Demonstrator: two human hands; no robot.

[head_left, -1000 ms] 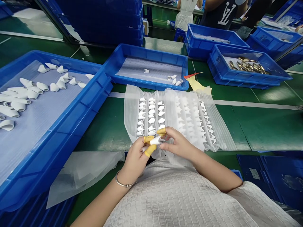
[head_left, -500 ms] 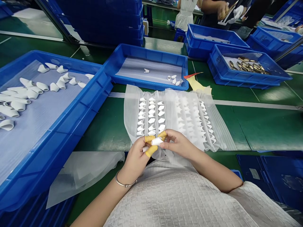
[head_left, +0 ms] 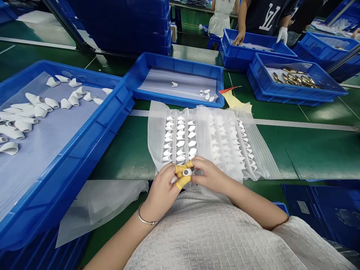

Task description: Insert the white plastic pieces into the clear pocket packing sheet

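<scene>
A small white hollow piece [head_left: 186, 172], its dark round opening turned towards me, sits between the fingertips of both hands. My left hand [head_left: 163, 184], wearing yellow finger cots, is closed on it, and a second white piece [head_left: 174, 180] shows partly inside that hand. My right hand [head_left: 207, 172] pinches the same piece from the other side, a yellow cot on its index finger. Just beyond the hands lies a tray [head_left: 200, 137] with rows of similar white pieces [head_left: 180, 143], partly covered by translucent white foam sheet [head_left: 156, 131].
A large blue bin [head_left: 95, 131] at left holds many loose white pieces. Behind the tray, another blue bin [head_left: 180, 98] holds several. Gold-coloured spoon-like items [head_left: 298, 80] lie in a bin at right. A co-worker [head_left: 264, 18] reaches into a blue bin at the back.
The held white piece has turned from lying sideways to showing its open end. My fingers shifted slightly around it. The co-worker's hands came down to the bin.
</scene>
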